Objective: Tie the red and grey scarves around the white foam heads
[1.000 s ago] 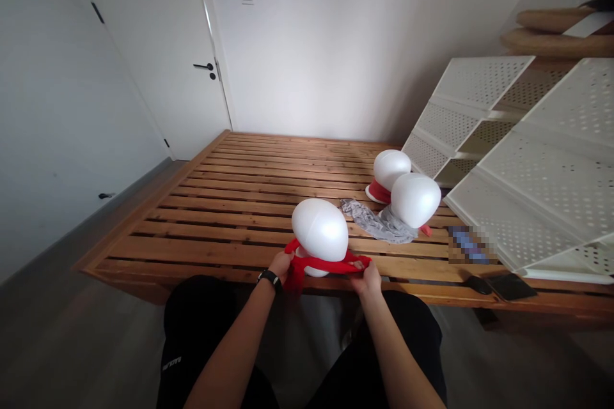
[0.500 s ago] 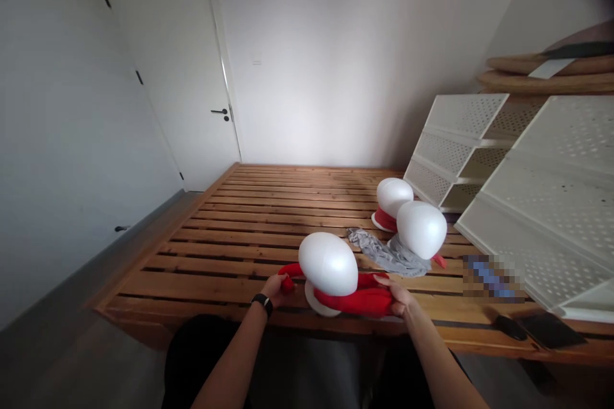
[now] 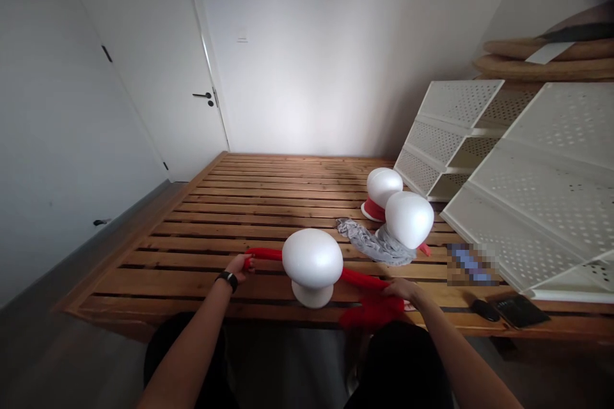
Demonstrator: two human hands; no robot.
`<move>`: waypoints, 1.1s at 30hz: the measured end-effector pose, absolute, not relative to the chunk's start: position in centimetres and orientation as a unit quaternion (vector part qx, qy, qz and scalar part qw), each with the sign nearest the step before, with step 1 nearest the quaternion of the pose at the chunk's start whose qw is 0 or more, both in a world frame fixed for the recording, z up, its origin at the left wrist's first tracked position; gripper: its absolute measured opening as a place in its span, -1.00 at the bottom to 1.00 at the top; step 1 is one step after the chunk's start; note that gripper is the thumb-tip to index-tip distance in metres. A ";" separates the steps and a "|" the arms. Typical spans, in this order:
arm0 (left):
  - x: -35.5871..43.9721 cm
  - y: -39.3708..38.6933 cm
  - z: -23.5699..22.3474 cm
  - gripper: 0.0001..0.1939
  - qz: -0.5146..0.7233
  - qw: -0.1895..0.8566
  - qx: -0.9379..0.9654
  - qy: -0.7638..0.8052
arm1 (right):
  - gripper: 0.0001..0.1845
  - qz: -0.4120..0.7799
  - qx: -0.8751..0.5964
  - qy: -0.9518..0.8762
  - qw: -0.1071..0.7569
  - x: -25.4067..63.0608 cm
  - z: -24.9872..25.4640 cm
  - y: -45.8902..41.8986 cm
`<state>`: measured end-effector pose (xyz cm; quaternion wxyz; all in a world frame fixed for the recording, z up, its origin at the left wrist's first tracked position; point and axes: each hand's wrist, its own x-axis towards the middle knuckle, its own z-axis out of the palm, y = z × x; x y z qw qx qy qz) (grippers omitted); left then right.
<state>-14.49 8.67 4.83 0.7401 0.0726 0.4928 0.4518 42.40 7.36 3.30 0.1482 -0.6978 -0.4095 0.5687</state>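
Left hand (image 3: 244, 266) and right hand (image 3: 401, 291) pinch long red cloth (image 3: 363, 280) stretched behind a rounded white dummy head (image 3: 313, 259); wrapping likely needs even tension.

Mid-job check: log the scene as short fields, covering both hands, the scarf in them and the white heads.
Left hand: holds red scarf, left of near foam head
Right hand: holds same scarf, right of that head
Scarf path: behind near head's neck; front of neck uncovered
Middle head: grey scarf around neck, one end trailing left
Rear head: dull red band around neck
Surface: slatted wooden platform
Far right: white perforated panels
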 end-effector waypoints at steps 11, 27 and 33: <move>-19.7 15.3 6.5 -0.89 0.434 0.768 0.037 0.471 | -0.74 0.635 -0.587 -0.456 0.210 41.7 6.5 13.0; -15.8 32.5 5.0 -0.85 0.367 0.534 0.295 0.702 | -0.69 0.427 -0.644 -0.588 0.239 29.4 5.4 33.7; -13.4 27.3 5.1 -0.69 0.346 0.394 0.403 0.750 | -0.40 0.312 -0.653 -0.651 0.229 27.6 5.0 26.9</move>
